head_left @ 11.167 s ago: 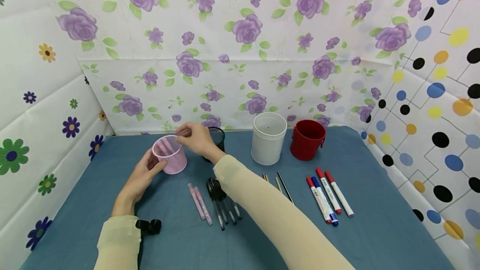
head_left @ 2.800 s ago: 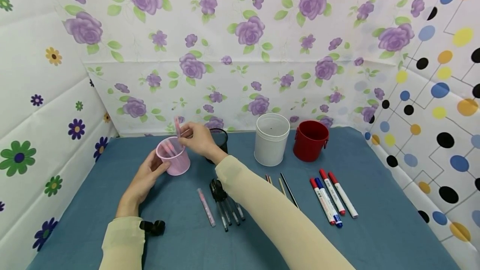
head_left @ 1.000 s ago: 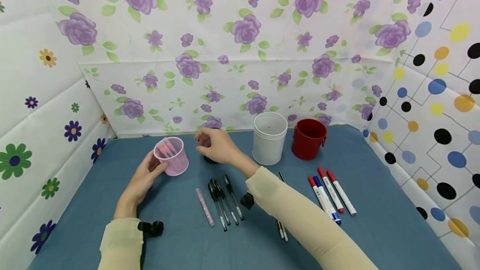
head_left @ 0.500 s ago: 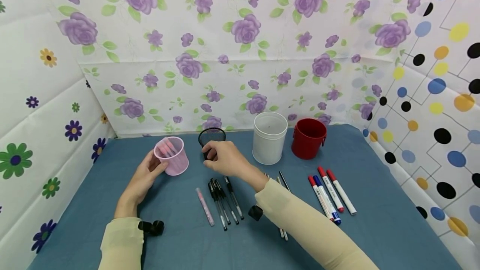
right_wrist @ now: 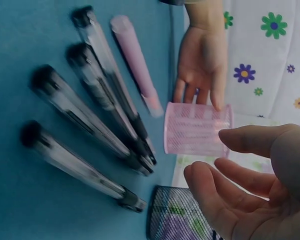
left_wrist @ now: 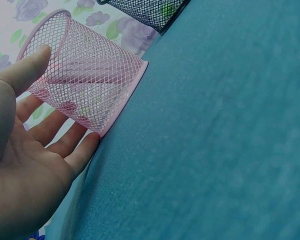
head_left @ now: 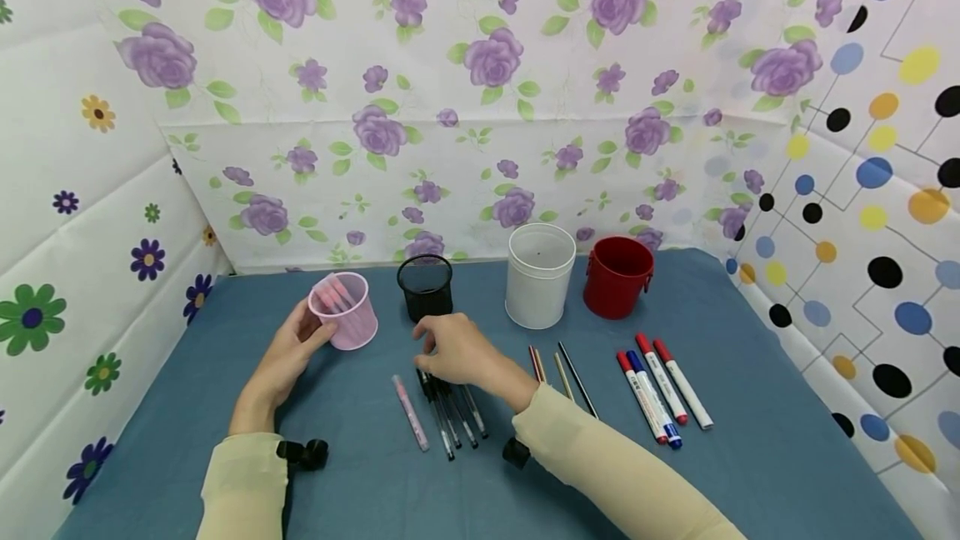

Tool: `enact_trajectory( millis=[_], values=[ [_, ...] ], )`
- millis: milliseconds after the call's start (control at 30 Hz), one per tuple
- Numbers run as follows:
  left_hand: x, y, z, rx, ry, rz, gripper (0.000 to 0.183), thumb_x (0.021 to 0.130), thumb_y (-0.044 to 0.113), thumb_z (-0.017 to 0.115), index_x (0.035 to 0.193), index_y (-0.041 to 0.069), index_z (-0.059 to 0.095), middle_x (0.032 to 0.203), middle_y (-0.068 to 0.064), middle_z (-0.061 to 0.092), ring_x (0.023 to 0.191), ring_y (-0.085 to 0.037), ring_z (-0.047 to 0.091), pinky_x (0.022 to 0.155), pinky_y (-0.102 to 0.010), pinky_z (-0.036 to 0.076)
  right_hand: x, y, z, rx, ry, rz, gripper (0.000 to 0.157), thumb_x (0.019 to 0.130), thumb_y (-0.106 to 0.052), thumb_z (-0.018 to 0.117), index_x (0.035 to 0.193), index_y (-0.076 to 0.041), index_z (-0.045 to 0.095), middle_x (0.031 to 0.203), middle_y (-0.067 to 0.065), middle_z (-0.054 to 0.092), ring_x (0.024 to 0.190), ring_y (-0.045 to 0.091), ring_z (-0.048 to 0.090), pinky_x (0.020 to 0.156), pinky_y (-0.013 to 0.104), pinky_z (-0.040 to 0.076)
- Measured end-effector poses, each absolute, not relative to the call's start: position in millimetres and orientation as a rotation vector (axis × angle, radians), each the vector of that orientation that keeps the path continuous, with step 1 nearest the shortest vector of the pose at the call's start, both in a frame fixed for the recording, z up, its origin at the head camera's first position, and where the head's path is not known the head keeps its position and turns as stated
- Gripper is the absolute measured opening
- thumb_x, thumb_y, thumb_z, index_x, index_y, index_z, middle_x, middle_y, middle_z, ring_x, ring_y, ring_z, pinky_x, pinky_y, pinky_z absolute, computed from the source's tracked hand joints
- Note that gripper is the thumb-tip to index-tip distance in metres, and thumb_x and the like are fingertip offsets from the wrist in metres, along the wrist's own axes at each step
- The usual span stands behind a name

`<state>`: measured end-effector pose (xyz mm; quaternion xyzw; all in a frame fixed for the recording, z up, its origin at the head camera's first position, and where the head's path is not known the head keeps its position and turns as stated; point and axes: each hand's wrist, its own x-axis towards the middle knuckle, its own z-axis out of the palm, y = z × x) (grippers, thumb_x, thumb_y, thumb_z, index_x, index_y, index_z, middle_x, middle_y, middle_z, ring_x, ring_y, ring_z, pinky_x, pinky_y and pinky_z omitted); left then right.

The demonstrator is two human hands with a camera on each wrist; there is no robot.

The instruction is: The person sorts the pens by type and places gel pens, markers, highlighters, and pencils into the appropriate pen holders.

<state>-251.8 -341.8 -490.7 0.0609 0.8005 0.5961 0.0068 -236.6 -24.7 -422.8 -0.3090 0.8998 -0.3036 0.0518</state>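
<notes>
My left hand (head_left: 281, 361) holds a pink mesh pen cup (head_left: 354, 325) at its side, thumb on one side and fingers on the other. Several pink pens (head_left: 333, 293) lean inside the cup. My right hand (head_left: 461, 350) hovers over the cap ends of several clear-barrelled black pens (head_left: 447, 423), hiding part of them in the head view. In the right wrist view, its fingers (right_wrist: 205, 185) are loosely bent with nothing between them. A single pink pen (head_left: 410, 413) lies on the cloth just left of the black pens.
Behind the right hand stands a black mesh cup (head_left: 426, 294). Farther right are a white cup (head_left: 538, 282) and a red bucket (head_left: 617, 280). Slim pencil-like sticks (head_left: 573, 377) and red and blue markers (head_left: 660, 390) lie on the blue cloth (head_left: 360, 490).
One of two loose pink pens went from the table into the pink cup by the right hand. That hand then came away empty, moving right and nearer to the black pens. The left stayed put.
</notes>
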Motion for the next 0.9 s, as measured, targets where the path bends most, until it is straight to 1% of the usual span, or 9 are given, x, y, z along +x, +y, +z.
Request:
enact_trajectory(
  millis=[100, 200, 300, 433, 600, 700, 800, 833, 900],
  values=[
    [-251.3, -342.3, -490.8, 0.186, 2.508, 1.854, 0.081, 0.109, 0.035, 0.064, 0.172, 0.015, 0.016, 0.17, -0.018, 0.031, 0.155, -0.035, 0.032, 0.101, -0.006, 0.037, -230.6, -27.4, -427.0, -0.935, 2.735, -0.874, 0.03, 0.099, -0.019, 0.079, 0.126, -0.007, 0.074, 0.096, 0.005, 0.076, 0.078, 0.012, 0.067, 0.074, 0.03, 0.057],
    [-250.6, -342.8, -490.9, 0.179, 2.511, 1.844, 0.082, 0.109, 0.035, 0.064, 0.172, 0.016, 0.016, 0.171, -0.017, 0.031, 0.155, -0.035, 0.031, 0.103, -0.008, 0.037, -225.3, -31.1, -431.0, -0.911, 2.72, -0.838, 0.031, 0.099, -0.019, 0.078, 0.127, -0.006, 0.074, 0.085, -0.002, 0.071, 0.069, 0.007, 0.062, 0.071, 0.028, 0.054],
    [-250.1, -343.2, -491.0, 0.172, 2.512, 1.839, 0.082, 0.109, 0.036, 0.064, 0.172, 0.017, 0.016, 0.17, -0.016, 0.032, 0.155, -0.034, 0.032, 0.105, -0.01, 0.037, -221.0, -35.3, -435.2, -0.875, 2.699, -0.814, 0.032, 0.1, -0.018, 0.077, 0.129, -0.006, 0.073, 0.076, -0.006, 0.065, 0.062, 0.006, 0.059, 0.064, 0.025, 0.051],
    [-250.0, -343.2, -490.9, 0.162, 2.512, 1.836, 0.082, 0.109, 0.036, 0.064, 0.172, 0.018, 0.016, 0.17, -0.016, 0.032, 0.155, -0.034, 0.032, 0.106, -0.01, 0.037, -217.1, -40.3, -441.0, -0.84, 2.681, -0.798, 0.033, 0.101, -0.019, 0.076, 0.13, -0.005, 0.072, 0.073, -0.006, 0.061, 0.06, 0.006, 0.058, 0.058, 0.023, 0.049],
    [-250.4, -342.3, -490.6, 0.162, 2.505, 1.851, 0.083, 0.109, 0.035, 0.064, 0.172, 0.016, 0.015, 0.17, -0.017, 0.032, 0.154, -0.034, 0.033, 0.102, -0.008, 0.037, -213.6, -45.1, -444.4, -0.832, 2.694, -0.779, 0.034, 0.1, -0.021, 0.077, 0.129, -0.003, 0.073, 0.079, -0.001, 0.067, 0.062, 0.008, 0.06, 0.058, 0.024, 0.051],
    [-250.5, -341.8, -490.3, 0.165, 2.502, 1.856, 0.083, 0.109, 0.035, 0.064, 0.172, 0.015, 0.015, 0.169, -0.018, 0.033, 0.153, -0.034, 0.033, 0.101, -0.007, 0.038, -212.1, -48.1, -445.5, -0.829, 2.735, -0.727, 0.035, 0.099, -0.023, 0.078, 0.128, -0.003, 0.074, 0.095, 0.006, 0.075, 0.07, 0.01, 0.064, 0.065, 0.026, 0.056],
    [-250.5, -341.7, -490.0, 0.167, 2.501, 1.858, 0.083, 0.109, 0.036, 0.064, 0.172, 0.015, 0.015, 0.169, -0.018, 0.033, 0.153, -0.034, 0.034, 0.1, -0.006, 0.038, -211.1, -51.4, -446.0, -0.816, 2.772, -0.676, 0.033, 0.098, -0.023, 0.079, 0.125, -0.004, 0.076, 0.109, 0.009, 0.076, 0.077, 0.012, 0.067, 0.069, 0.027, 0.058],
    [-250.4, -341.7, -489.9, 0.167, 2.501, 1.857, 0.083, 0.109, 0.036, 0.064, 0.172, 0.015, 0.015, 0.169, -0.018, 0.033, 0.153, -0.034, 0.034, 0.1, -0.006, 0.038, -210.6, -52.5, -446.1, -0.816, 2.779, -0.667, 0.032, 0.098, -0.023, 0.079, 0.123, -0.004, 0.077, 0.11, 0.01, 0.076, 0.076, 0.012, 0.067, 0.069, 0.027, 0.058],
    [-250.4, -341.7, -489.8, 0.168, 2.502, 1.856, 0.083, 0.109, 0.036, 0.064, 0.172, 0.015, 0.015, 0.169, -0.018, 0.033, 0.153, -0.034, 0.034, 0.1, -0.006, 0.038, -209.9, -54.6, -446.3, -0.825, 2.781, -0.654, 0.026, 0.098, -0.021, 0.078, 0.117, -0.003, 0.078, 0.099, 0.01, 0.076, 0.069, 0.013, 0.065, 0.063, 0.027, 0.056]
  ],
)
